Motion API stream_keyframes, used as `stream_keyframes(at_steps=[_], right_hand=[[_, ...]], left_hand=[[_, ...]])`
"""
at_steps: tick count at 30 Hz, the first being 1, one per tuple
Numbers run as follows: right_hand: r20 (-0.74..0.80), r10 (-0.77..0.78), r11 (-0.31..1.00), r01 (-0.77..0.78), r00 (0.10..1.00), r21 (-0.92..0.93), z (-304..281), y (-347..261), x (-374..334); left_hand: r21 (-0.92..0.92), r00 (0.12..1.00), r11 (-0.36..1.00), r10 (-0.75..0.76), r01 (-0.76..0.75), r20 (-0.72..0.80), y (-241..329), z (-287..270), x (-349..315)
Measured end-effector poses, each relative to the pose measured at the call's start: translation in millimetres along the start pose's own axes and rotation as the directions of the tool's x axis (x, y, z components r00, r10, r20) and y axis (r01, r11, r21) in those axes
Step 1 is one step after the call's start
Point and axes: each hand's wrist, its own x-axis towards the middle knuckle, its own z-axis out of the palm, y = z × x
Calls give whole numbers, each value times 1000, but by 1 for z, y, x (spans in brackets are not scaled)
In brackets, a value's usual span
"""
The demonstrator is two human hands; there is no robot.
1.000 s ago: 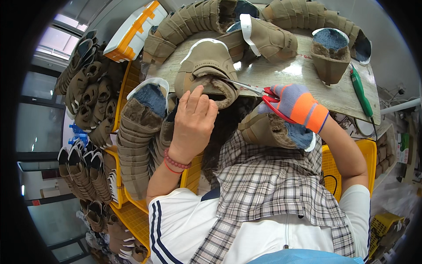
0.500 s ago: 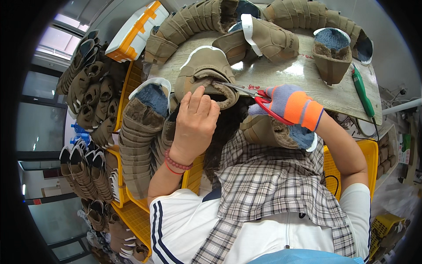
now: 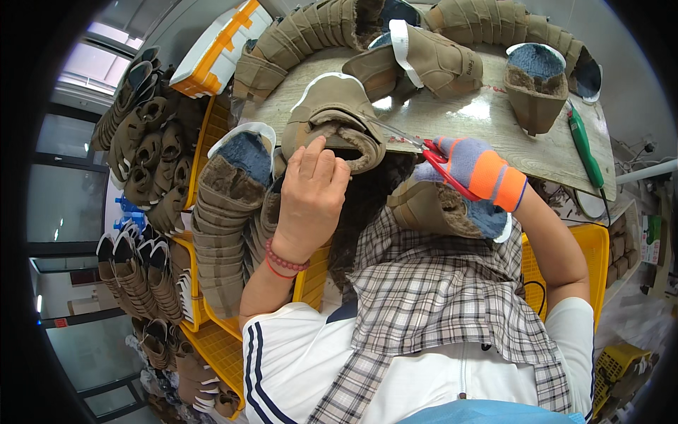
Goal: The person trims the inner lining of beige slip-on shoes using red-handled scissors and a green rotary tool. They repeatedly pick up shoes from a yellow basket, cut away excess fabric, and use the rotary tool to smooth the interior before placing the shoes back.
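A brown shoe upper (image 3: 328, 99) with a white toe edge and fleecy lining lies at the table's near edge. My bare left hand (image 3: 313, 194) pinches its collar, fingertips on the lining. In my right hand (image 3: 474, 168), which wears a grey and orange glove, is a pair of scissors (image 3: 448, 174) with red handles. The blades point left, their tips close to the right side of the collar. Below the gloved hand, another brown upper (image 3: 424, 206) with blue lining rests on my lap.
Nested rows of uppers (image 3: 304, 44) curve along the back of the table (image 3: 452, 116). One separate upper (image 3: 538, 88) and a green-handled corded tool (image 3: 580, 141) lie on the right. A tall stack of uppers (image 3: 227, 240) stands left, beside yellow crates (image 3: 212, 353). A white and orange box (image 3: 215, 53) is behind.
The scissors have drawn back up and to the right, their tips leaving the collar's opening. My left hand keeps its hold on the upper.
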Motion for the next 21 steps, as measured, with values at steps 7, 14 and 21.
stream_keyframes(at_steps=[7,14,21], right_hand=[[28,-21,978,15,999,208,1,8,-4],[-146,-28,797,110,989,593,11,37,-10],[-302,-23,586,258,953,768,7,44,-36]], left_hand=[[-26,990,993,-115,114,-79,-11,-2,1],[-797,613,353,-789,491,28,-63,-17,-29],[-771,602,-634,-637,-54,482,-61,-10,-58]])
